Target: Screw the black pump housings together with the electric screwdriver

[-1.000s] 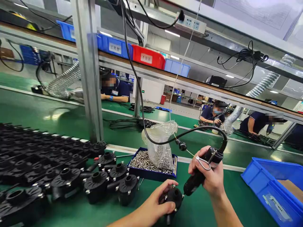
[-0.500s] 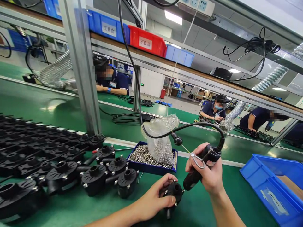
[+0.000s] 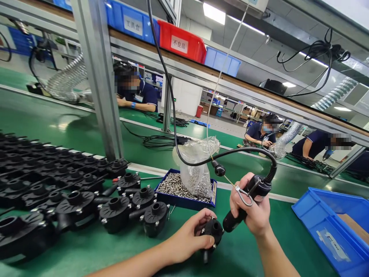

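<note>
My left hand (image 3: 191,240) comes in low from the left, forearm slanting up toward the right, and curls around a black pump housing (image 3: 212,231). My thumb presses along its near side while my fingers bend around the far side, so the hand is open only as wide as the round body between them. The housing sits low in view, right of centre, over the green bench (image 3: 178,256), with its round port facing up and its side spout pointing toward me.

My right hand (image 3: 253,215) rises from the lower right, forearm leaning left and wrist above the bench. I have it closed around the barrel of a black electric screwdriver (image 3: 235,219), fingers wrapped over the far side. The tool tilts, cable end up to the right, nose down to the left, right beside a screw on the housing's right side; I cannot tell whether the bit touches it. A metal wire loop (image 3: 244,197) hangs across my knuckles, and the black cable (image 3: 230,152) arches away leftward.

Beyond my left hand is the blue tray of screws (image 3: 184,200), a plastic bag (image 3: 197,169) standing in it. More black housings (image 3: 115,211) stand to the left, and a blue bin (image 3: 323,227) lies well to the right.
</note>
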### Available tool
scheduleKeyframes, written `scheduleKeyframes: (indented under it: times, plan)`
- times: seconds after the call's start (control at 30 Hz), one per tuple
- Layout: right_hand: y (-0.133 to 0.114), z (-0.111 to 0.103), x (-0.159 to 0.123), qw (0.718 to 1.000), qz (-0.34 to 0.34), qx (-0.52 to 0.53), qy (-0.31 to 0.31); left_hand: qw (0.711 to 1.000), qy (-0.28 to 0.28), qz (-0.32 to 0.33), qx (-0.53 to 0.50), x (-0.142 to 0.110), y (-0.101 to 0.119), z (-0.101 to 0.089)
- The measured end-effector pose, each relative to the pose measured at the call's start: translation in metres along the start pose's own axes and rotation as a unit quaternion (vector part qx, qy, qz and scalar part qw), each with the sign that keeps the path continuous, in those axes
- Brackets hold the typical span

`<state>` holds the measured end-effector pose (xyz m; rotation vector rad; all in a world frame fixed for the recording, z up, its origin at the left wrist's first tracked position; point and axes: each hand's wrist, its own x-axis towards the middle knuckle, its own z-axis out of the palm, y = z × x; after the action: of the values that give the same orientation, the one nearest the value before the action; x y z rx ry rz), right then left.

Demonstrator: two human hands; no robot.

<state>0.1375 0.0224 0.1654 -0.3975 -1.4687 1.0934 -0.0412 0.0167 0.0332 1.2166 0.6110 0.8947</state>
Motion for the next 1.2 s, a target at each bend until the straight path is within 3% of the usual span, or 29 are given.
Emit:
scheduleKeyframes:
  times: [0.33, 0.6, 1.2]
  plan:
    - [0.010, 0.005, -0.002, 0.999, -0.003, 0.029, 0.036, 0.999, 0.035, -0.019, -0.007, 0.001, 0.001, 0.004]
    - [0.015, -0.001, -0.004, 0.998, -0.024, 0.037, 0.046, 0.999, 0.027, -0.010, -0.020, 0.000, 0.000, 0.003]
    - [0.012, 0.010, -0.005, 0.998, -0.026, -0.023, 0.057, 1.000, 0.023, -0.002, -0.006, -0.001, -0.003, 0.001]
